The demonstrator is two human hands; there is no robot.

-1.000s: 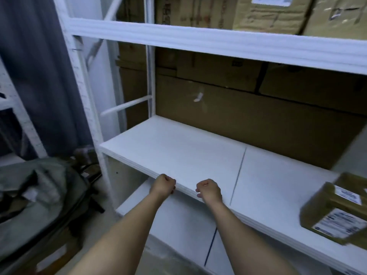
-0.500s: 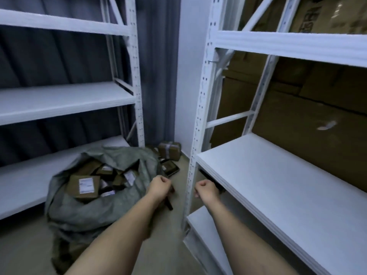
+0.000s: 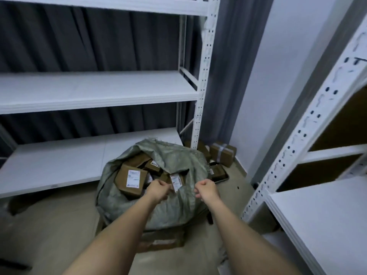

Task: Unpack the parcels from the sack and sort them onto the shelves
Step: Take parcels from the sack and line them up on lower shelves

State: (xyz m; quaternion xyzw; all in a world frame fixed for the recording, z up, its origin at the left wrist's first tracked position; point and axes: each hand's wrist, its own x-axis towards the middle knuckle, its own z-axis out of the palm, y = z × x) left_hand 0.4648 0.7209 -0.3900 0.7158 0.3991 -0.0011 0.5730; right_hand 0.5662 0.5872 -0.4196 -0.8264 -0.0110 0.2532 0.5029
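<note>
From the head camera, both bare forearms reached forward over a grey-green sack (image 3: 158, 203) that sat open on the floor between two white shelf units. The left hand (image 3: 158, 188) was curled into a loose fist with nothing in it, held above the sack's open mouth. The right hand (image 3: 206, 188) was likewise closed into an empty fist, just beside the left and apart from it, over the sack's right rim. Inside the sack lay several brown parcels; the largest labelled parcel (image 3: 131, 180) rested near the left of the opening, and a white shipping label (image 3: 176, 181) showed between the two hands. The left shelf unit (image 3: 95, 90) stood behind the sack against a dark curtain (image 3: 89, 40), its boards bare. The right shelf unit (image 3: 317, 215) ran along the frame's right edge. A taped brown box (image 3: 223, 153) sat on the floor in the corner behind the sack, near the wall.
</note>
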